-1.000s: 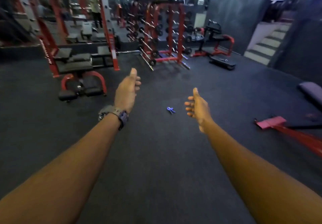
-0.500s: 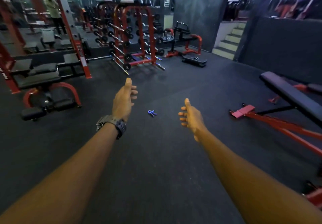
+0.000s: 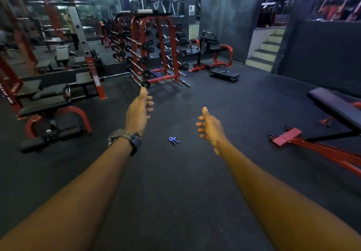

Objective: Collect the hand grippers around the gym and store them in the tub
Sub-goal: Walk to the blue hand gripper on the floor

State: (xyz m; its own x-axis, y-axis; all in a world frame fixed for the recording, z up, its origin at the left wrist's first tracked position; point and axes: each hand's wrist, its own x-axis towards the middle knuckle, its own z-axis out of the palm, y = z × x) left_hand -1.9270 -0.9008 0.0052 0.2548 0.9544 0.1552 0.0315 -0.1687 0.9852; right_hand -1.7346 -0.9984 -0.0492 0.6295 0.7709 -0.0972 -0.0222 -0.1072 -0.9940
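The blue hand gripper (image 3: 173, 140) lay on the floor between my hands. Left hand (image 3: 138, 112) and right hand (image 3: 210, 127) hung loosely curled, empty; I needed to crouch low and pinch its handles.

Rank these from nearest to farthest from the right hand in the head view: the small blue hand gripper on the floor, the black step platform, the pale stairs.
From the right hand:
1. Small blue hand gripper, on the dark floor just to its left, between both hands.
2. Black step platform, farther ahead, by the red machine.
3. Pale stairs, at the far back right.
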